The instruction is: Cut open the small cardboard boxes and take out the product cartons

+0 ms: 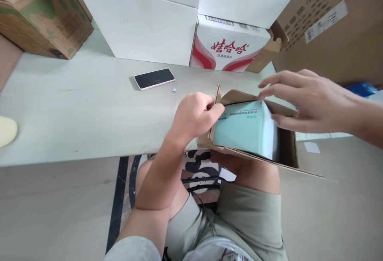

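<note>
An opened cardboard box point(287, 149) rests partly over the table's front edge, above my knees. Inside it lies a light teal package point(239, 127) with printed lettering on its top. My left hand point(196, 115) pinches the box's left flap between thumb and fingers. Over the right end of the box hovers my right hand point(302, 97), its fingers apart, near the package's right end. Whether those fingertips touch the package or the box rim, I cannot tell.
A phone point(154, 79) lies on the table point(74, 105), with a small white piece point(174, 90) beside it. Behind stand white boxes point(155, 26), a red-and-white carton point(230, 46) and a green-printed cardboard box point(56, 18). A large carton point(332, 22) is at the right.
</note>
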A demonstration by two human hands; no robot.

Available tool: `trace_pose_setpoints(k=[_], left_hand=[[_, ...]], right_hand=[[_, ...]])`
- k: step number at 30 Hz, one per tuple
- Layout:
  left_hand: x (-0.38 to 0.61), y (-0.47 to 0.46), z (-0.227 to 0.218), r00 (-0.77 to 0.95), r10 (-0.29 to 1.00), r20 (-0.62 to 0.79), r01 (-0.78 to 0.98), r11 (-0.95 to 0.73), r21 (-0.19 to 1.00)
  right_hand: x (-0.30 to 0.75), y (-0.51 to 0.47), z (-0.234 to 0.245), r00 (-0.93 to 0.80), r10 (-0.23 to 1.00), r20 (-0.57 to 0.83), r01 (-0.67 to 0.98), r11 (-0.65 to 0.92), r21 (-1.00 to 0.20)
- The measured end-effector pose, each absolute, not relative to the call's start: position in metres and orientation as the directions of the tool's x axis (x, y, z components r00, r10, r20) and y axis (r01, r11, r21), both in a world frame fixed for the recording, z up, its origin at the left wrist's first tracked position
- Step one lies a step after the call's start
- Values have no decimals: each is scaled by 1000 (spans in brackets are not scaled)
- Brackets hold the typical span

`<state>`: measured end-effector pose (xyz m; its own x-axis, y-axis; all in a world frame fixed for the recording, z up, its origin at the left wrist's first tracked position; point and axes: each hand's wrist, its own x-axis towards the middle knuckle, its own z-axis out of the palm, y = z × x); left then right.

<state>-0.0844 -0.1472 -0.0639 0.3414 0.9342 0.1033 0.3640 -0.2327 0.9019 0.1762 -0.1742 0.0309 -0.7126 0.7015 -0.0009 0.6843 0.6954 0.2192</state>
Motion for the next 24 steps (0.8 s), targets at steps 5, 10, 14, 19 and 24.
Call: trace_pose_setpoints(k=[5, 10, 14, 19, 24], left_hand=[[-85, -145, -65, 356, 929, 99, 329, -224, 917], [-85, -144, -66, 363, 927, 98, 303, -216, 928], [-85, -145, -66, 367, 925, 103, 302, -223, 927], [-86, -145, -66, 365, 924, 111, 298, -229, 927], [-85, -144, -67, 353, 929, 108, 293, -220, 930]], right_hand=[[169, -191, 28, -757, 653, -24, 635, 743, 212], [161, -203, 26, -758, 649, -60, 623, 749, 224], [157, -204, 25, -664, 744, -76, 711, 659, 245], [148, -208, 24, -606, 788, -106, 750, 611, 253], [145, -209, 20, -578, 806, -127, 758, 588, 282]])
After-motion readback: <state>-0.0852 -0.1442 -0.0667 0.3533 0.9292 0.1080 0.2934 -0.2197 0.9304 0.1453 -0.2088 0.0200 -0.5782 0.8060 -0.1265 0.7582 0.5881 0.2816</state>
